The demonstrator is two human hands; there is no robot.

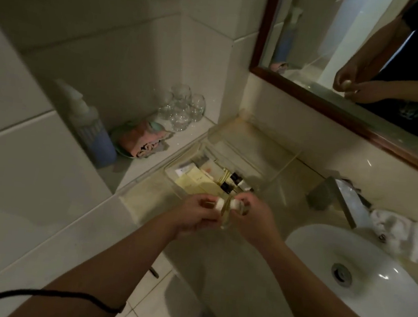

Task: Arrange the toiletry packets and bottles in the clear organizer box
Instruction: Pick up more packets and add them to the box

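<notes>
Both hands, left (197, 215) and right (252, 222), grip one small bottle (225, 207) just before the organizer box (174, 180)

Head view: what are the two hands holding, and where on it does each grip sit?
Two small white-capped bottles: the left hand holds one bottle and the right hand the other, each grip on the body below the cap. Finer detail is blurred.
</notes>
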